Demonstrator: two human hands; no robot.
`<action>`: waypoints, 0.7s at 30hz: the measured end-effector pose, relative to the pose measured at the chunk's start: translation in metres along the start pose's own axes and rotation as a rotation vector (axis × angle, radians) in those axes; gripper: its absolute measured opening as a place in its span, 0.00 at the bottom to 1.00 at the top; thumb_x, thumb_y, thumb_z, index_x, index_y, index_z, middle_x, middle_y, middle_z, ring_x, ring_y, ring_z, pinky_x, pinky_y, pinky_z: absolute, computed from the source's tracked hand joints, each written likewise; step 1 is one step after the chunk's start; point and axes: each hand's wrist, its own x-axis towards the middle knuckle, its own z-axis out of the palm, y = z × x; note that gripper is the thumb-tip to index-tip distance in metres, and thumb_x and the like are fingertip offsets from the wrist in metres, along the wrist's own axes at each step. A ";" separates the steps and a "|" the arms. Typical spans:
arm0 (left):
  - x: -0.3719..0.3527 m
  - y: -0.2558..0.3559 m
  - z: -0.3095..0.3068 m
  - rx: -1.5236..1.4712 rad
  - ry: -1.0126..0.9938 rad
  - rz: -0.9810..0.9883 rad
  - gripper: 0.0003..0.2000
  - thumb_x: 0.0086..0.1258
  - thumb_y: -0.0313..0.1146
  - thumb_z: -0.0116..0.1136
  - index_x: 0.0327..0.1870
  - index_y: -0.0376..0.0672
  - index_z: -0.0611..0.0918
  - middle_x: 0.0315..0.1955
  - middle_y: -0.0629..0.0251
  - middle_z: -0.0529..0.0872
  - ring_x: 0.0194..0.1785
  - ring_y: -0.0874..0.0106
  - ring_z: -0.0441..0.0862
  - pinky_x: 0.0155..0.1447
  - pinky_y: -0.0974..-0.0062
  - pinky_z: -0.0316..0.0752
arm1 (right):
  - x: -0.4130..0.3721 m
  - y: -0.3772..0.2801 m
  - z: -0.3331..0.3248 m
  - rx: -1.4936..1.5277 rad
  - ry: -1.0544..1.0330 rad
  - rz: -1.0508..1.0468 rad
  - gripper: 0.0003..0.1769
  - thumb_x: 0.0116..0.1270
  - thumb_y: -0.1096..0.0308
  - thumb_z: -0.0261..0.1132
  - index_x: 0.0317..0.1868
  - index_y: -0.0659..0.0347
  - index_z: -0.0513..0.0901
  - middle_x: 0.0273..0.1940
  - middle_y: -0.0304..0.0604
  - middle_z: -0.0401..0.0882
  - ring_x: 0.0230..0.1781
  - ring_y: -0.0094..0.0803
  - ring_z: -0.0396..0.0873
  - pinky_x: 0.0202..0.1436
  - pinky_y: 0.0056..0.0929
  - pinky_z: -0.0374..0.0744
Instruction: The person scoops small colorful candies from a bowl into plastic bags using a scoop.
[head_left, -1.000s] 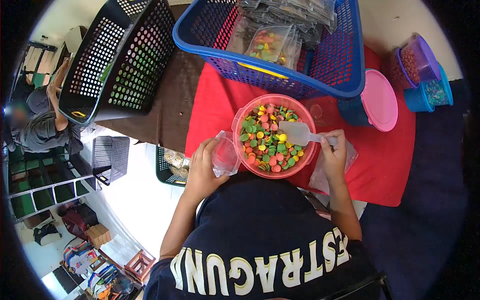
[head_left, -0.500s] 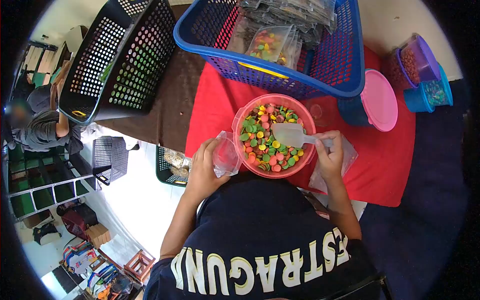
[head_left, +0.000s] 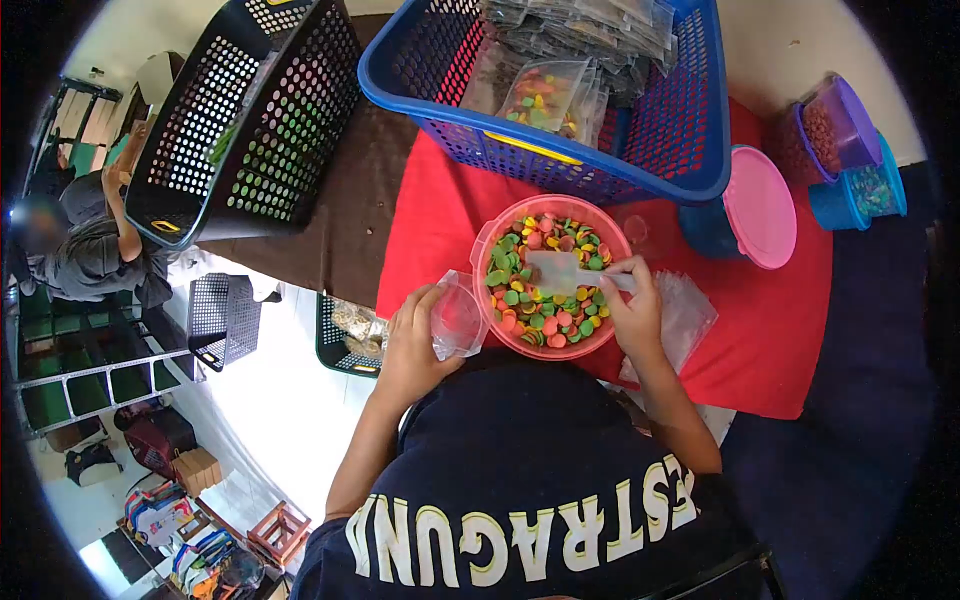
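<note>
My right hand [head_left: 636,308] is closed round the handle of a translucent plastic scoop [head_left: 551,270], whose blade lies on the sweets. Those are small round discs in green, yellow, pink and brown, heaped in a pink tub [head_left: 481,255]. At the tub's left side, my left hand [head_left: 414,338] is closed on a clear plastic bag [head_left: 458,315]. A round rim shows at the bag's mouth, which faces the tub. Beyond my right hand, more clear bags [head_left: 686,318] lie flat on the red cloth [head_left: 775,345].
A blue basket [head_left: 640,172] behind the tub holds filled bags [head_left: 545,95]. To its left stands a black basket [head_left: 275,150]. A pink-lidded container [head_left: 760,205] and stacked purple and blue tubs [head_left: 858,165] stand right. A person [head_left: 95,250] is at far left.
The scoop and my right hand have moved left and slightly down over the sweets. My left hand still holds the bag, its mouth turned a little more into view.
</note>
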 end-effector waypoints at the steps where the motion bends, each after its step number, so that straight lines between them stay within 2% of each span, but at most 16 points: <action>1: 0.000 0.001 -0.001 0.001 0.002 -0.001 0.49 0.44 0.28 0.80 0.73 0.43 0.66 0.69 0.49 0.73 0.72 0.48 0.71 0.74 0.51 0.65 | 0.000 0.001 0.000 0.018 0.003 -0.040 0.06 0.73 0.78 0.65 0.45 0.63 0.76 0.39 0.37 0.80 0.46 0.23 0.80 0.54 0.24 0.76; 5: 0.001 0.001 -0.001 -0.015 -0.004 -0.007 0.49 0.44 0.28 0.80 0.73 0.44 0.66 0.69 0.50 0.73 0.72 0.48 0.71 0.75 0.52 0.65 | -0.002 0.002 -0.002 0.137 0.031 -0.063 0.07 0.74 0.78 0.65 0.46 0.61 0.74 0.41 0.36 0.79 0.45 0.22 0.79 0.53 0.24 0.76; 12: 0.003 0.002 -0.002 0.012 -0.021 -0.003 0.50 0.44 0.28 0.80 0.74 0.44 0.65 0.69 0.51 0.72 0.72 0.49 0.70 0.74 0.51 0.65 | -0.006 -0.016 -0.018 0.144 0.125 -0.060 0.07 0.74 0.77 0.65 0.46 0.62 0.74 0.41 0.37 0.79 0.46 0.23 0.80 0.52 0.26 0.78; 16: 0.007 0.000 0.000 0.027 -0.018 0.022 0.50 0.43 0.28 0.80 0.74 0.43 0.65 0.69 0.50 0.71 0.72 0.48 0.70 0.75 0.51 0.65 | -0.013 -0.065 0.000 0.212 0.041 -0.072 0.07 0.74 0.75 0.66 0.47 0.62 0.75 0.40 0.38 0.80 0.46 0.25 0.81 0.52 0.27 0.80; 18: 0.010 -0.004 0.003 -0.055 0.009 0.055 0.51 0.42 0.27 0.80 0.74 0.42 0.65 0.69 0.48 0.71 0.72 0.47 0.70 0.75 0.51 0.65 | -0.019 -0.078 0.021 0.263 -0.043 -0.056 0.08 0.71 0.74 0.69 0.46 0.61 0.77 0.40 0.40 0.81 0.45 0.29 0.81 0.54 0.32 0.77; 19: 0.011 0.000 0.000 -0.056 0.001 0.042 0.51 0.42 0.26 0.80 0.74 0.42 0.65 0.69 0.46 0.71 0.72 0.46 0.70 0.75 0.50 0.66 | -0.019 -0.089 0.024 -0.134 -0.049 -0.328 0.09 0.67 0.73 0.71 0.44 0.59 0.80 0.39 0.42 0.81 0.44 0.35 0.81 0.57 0.37 0.71; 20: 0.011 0.001 0.000 -0.056 -0.001 0.050 0.51 0.42 0.26 0.80 0.74 0.42 0.65 0.69 0.46 0.71 0.72 0.46 0.70 0.75 0.50 0.66 | -0.017 -0.096 0.029 -0.141 -0.056 -0.469 0.09 0.63 0.73 0.73 0.42 0.57 0.82 0.40 0.42 0.81 0.44 0.39 0.79 0.56 0.39 0.66; 21: 0.012 0.000 -0.001 -0.060 -0.006 0.042 0.51 0.42 0.26 0.80 0.74 0.42 0.65 0.69 0.46 0.71 0.72 0.46 0.70 0.75 0.50 0.66 | -0.016 -0.102 0.027 -0.177 -0.019 -0.515 0.10 0.63 0.73 0.73 0.42 0.57 0.82 0.40 0.42 0.80 0.44 0.39 0.79 0.56 0.39 0.67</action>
